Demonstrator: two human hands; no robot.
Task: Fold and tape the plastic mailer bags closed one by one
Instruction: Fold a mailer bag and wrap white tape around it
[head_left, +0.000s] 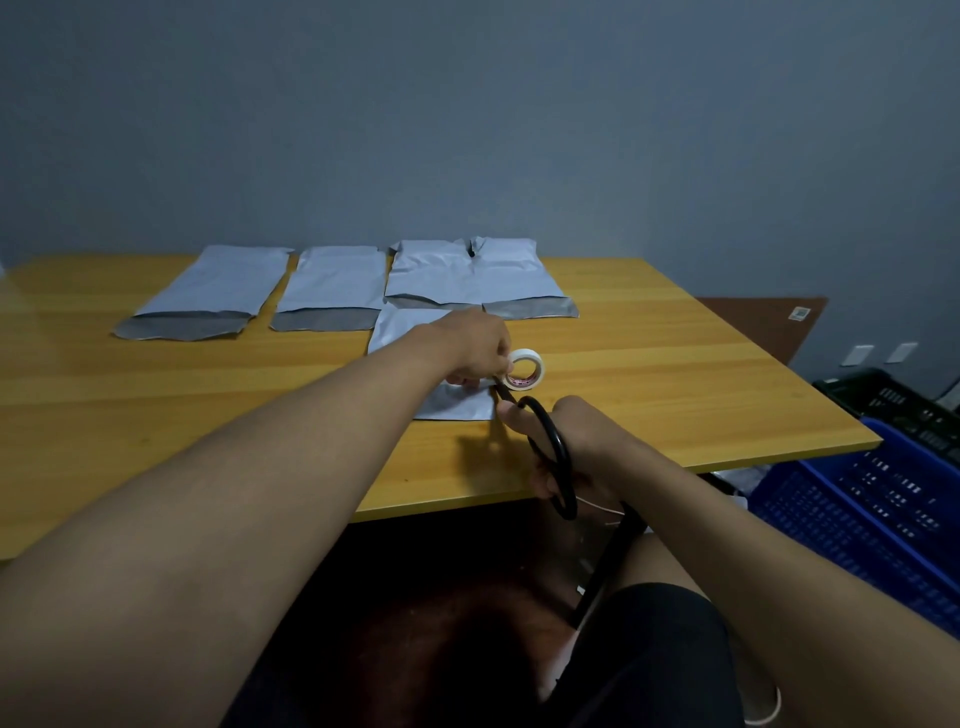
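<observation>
A pale mailer bag (457, 402) lies near the front of the wooden table (649, 374), partly under my left hand (475, 351). That hand holds a white tape roll (527, 368) over the bag, its fingertips down at the bag. My right hand (566, 441) grips black scissors (550, 447) by their loops, and the blades point up at the tape beside the roll. Several other mailer bags lie in a row at the back: one at left (213, 291), one in the middle (332, 288), and more at right (478, 275).
A blue plastic crate (872, 504) and a black crate (904, 405) stand to the right of the table, below its edge. A grey wall rises behind the table. My knee (654, 639) and a black table leg (608, 566) are under the front edge.
</observation>
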